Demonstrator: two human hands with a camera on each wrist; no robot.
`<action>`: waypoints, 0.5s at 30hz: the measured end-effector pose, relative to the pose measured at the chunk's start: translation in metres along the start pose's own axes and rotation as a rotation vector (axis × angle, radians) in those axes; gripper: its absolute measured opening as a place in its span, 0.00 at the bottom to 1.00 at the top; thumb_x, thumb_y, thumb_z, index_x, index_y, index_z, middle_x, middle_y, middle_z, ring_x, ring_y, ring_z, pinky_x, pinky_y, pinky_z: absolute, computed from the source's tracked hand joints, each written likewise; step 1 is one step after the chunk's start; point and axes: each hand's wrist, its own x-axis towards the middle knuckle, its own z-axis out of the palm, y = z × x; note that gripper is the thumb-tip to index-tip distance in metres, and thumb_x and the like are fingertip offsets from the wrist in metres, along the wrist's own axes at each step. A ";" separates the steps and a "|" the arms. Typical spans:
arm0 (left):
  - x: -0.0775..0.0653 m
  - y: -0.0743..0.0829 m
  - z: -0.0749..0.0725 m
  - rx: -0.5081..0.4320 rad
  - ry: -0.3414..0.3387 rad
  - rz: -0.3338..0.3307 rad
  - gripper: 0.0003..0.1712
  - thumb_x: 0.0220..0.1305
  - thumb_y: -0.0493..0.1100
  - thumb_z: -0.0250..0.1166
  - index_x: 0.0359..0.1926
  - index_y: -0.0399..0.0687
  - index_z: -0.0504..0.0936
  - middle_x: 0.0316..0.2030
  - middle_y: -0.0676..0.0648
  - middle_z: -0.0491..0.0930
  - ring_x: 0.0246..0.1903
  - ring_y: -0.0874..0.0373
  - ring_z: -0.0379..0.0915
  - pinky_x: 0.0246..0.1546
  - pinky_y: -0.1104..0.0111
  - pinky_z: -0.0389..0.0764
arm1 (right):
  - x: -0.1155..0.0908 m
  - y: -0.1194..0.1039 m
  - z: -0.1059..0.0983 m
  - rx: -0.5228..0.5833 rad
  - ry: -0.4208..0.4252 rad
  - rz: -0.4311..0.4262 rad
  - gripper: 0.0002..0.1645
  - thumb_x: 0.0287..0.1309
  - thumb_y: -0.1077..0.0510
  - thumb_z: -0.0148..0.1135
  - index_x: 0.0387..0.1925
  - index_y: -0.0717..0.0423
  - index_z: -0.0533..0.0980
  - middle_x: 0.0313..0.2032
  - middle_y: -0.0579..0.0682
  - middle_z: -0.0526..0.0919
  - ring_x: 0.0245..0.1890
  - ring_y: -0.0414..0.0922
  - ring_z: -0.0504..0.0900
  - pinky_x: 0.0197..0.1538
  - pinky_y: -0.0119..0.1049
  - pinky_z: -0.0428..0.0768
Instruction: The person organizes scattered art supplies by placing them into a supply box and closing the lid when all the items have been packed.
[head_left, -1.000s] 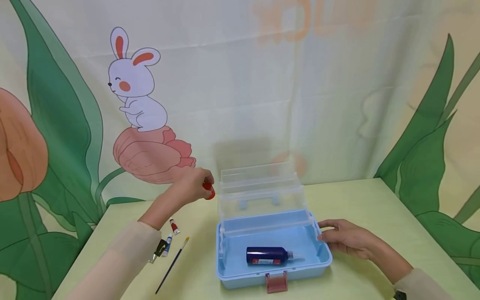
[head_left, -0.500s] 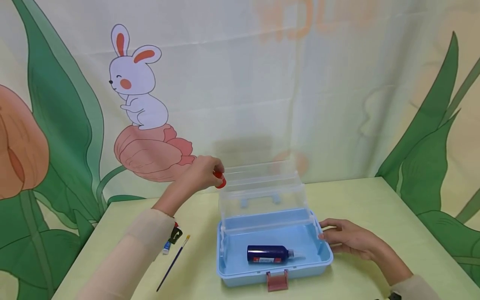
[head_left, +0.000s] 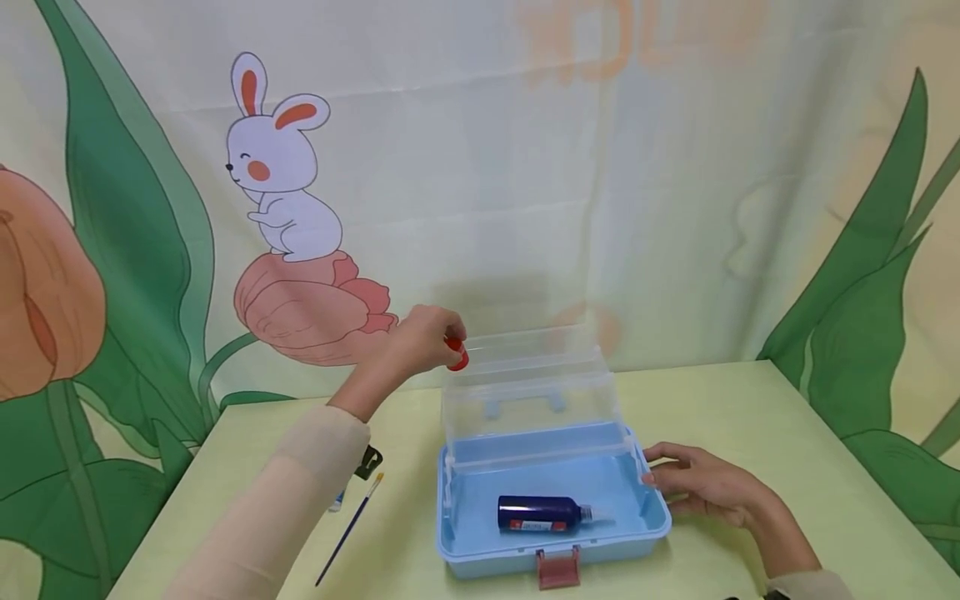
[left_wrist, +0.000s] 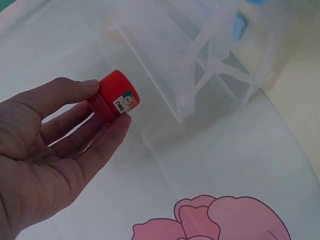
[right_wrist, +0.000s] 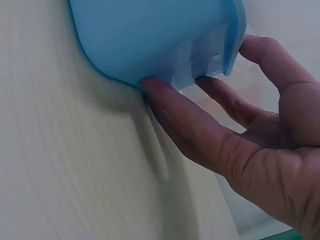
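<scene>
My left hand (head_left: 427,340) pinches a small red jar (left_wrist: 119,96) between thumb and fingertips. It is raised beside the upper left of the clear lid (head_left: 528,383), and a label shows on the jar's side in the left wrist view. That lid stands open at the back of a light blue box (head_left: 495,568). Inside the box lies a dark blue squeeze bottle (head_left: 535,513) on its side, nozzle to the right. At the box's right end, my right hand (head_left: 708,485) rests its extended fingertips against the outer wall and rim (right_wrist: 241,30).
Left of the box lies a thin paintbrush (head_left: 348,531) on the pale green table (head_left: 720,400). A blue paint tube (head_left: 337,502) shows partly beside my left sleeve. A reddish latch (head_left: 558,568) hangs at the box's front. Behind everything is a printed curtain (head_left: 480,183).
My left hand has moved right and slightly up with the red jar, toward the lid. Its sleeve now covers the red tube and most of the blue one. My right hand stays at the box.
</scene>
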 end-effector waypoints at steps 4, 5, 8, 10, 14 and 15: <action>0.006 0.000 0.003 0.005 -0.010 0.016 0.17 0.58 0.32 0.71 0.49 0.33 0.84 0.44 0.39 0.84 0.44 0.46 0.78 0.44 0.60 0.85 | -0.001 0.004 0.002 0.018 0.012 0.012 0.24 0.70 0.59 0.61 0.62 0.63 0.68 0.55 0.61 0.74 0.51 0.51 0.83 0.53 0.48 0.84; 0.007 0.000 0.003 0.009 -0.012 0.018 0.17 0.58 0.32 0.71 0.49 0.33 0.84 0.44 0.39 0.84 0.44 0.46 0.78 0.44 0.60 0.85 | -0.001 0.005 0.003 0.024 0.013 0.011 0.24 0.70 0.59 0.61 0.62 0.62 0.68 0.55 0.61 0.75 0.51 0.51 0.83 0.53 0.48 0.84; 0.011 0.000 0.003 0.022 -0.025 0.013 0.17 0.58 0.32 0.71 0.49 0.33 0.84 0.45 0.39 0.83 0.44 0.46 0.78 0.45 0.60 0.85 | -0.002 0.008 0.005 0.039 0.013 0.013 0.22 0.70 0.60 0.60 0.62 0.61 0.69 0.55 0.60 0.75 0.51 0.51 0.83 0.53 0.49 0.84; 0.014 0.000 0.003 0.037 -0.036 0.016 0.16 0.59 0.32 0.71 0.49 0.34 0.84 0.45 0.39 0.83 0.44 0.47 0.78 0.45 0.60 0.85 | -0.002 0.009 0.005 0.041 0.018 0.016 0.22 0.70 0.60 0.60 0.62 0.60 0.69 0.54 0.60 0.76 0.51 0.51 0.83 0.53 0.49 0.83; 0.019 0.002 -0.008 0.095 -0.056 0.017 0.14 0.60 0.32 0.70 0.47 0.34 0.84 0.44 0.39 0.83 0.43 0.46 0.77 0.45 0.60 0.84 | -0.001 0.006 0.006 0.019 0.059 0.029 0.23 0.69 0.59 0.62 0.61 0.60 0.70 0.55 0.60 0.76 0.51 0.51 0.82 0.53 0.49 0.84; 0.020 0.003 -0.014 0.116 -0.057 0.016 0.14 0.60 0.32 0.69 0.47 0.34 0.83 0.43 0.39 0.82 0.42 0.46 0.77 0.44 0.60 0.84 | 0.001 0.004 0.007 0.011 0.069 0.029 0.23 0.69 0.58 0.62 0.62 0.60 0.70 0.55 0.60 0.76 0.51 0.51 0.82 0.53 0.49 0.84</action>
